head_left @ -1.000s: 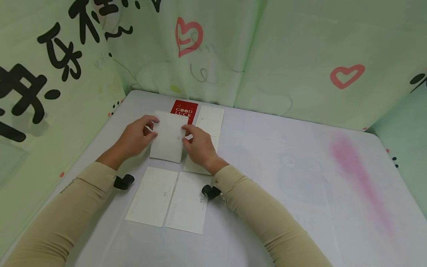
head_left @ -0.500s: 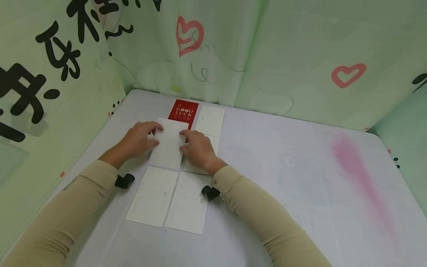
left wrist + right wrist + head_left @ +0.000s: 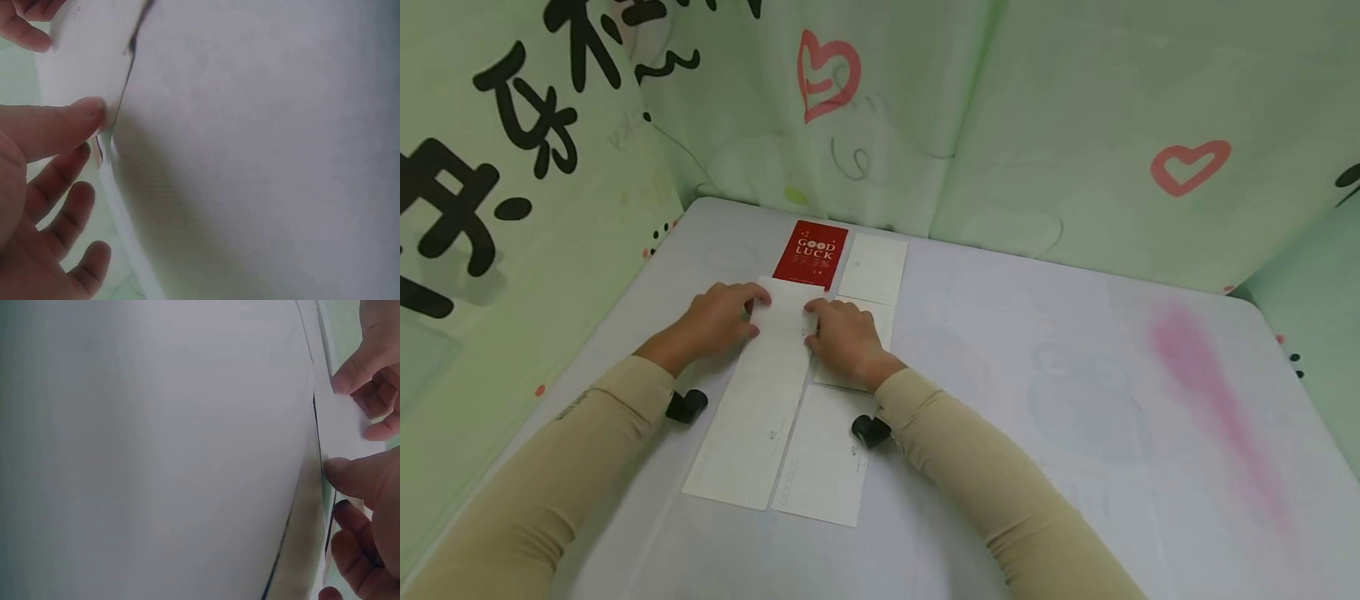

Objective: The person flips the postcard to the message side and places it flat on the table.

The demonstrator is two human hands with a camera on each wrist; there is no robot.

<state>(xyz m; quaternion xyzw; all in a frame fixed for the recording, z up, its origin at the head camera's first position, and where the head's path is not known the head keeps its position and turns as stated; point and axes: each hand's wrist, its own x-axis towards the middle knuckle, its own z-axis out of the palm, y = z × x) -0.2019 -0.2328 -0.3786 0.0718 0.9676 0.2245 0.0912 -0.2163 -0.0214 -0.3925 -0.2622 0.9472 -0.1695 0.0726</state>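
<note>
A white postcard point(image 3: 782, 329) with faint small print lies between my two hands, its lower edge meeting the card below. My left hand point(image 3: 715, 321) pinches its left side, thumb lower and fingers higher. Along the right side my right hand point(image 3: 847, 342) pinches the opposite edge. In the left wrist view, the thumb presses on the face of the postcard point(image 3: 87, 75); the other fingers are loosely bent. Just beyond its top edge is a red "GOOD LUCK" card point(image 3: 811, 254), showing nearly whole.
Two white cards, a left one point(image 3: 741, 450) and a right one point(image 3: 823, 458), lie side by side nearer me. Another white card point(image 3: 874, 268) sits right of the red one, with one more point(image 3: 876, 317) partly under my right hand. A green printed curtain point(image 3: 1037, 125) backs the white table point(image 3: 1037, 467).
Both hands have drawn the postcard toward me and lowered it, closing the gap to the card below. More of the red card has come into sight.
</note>
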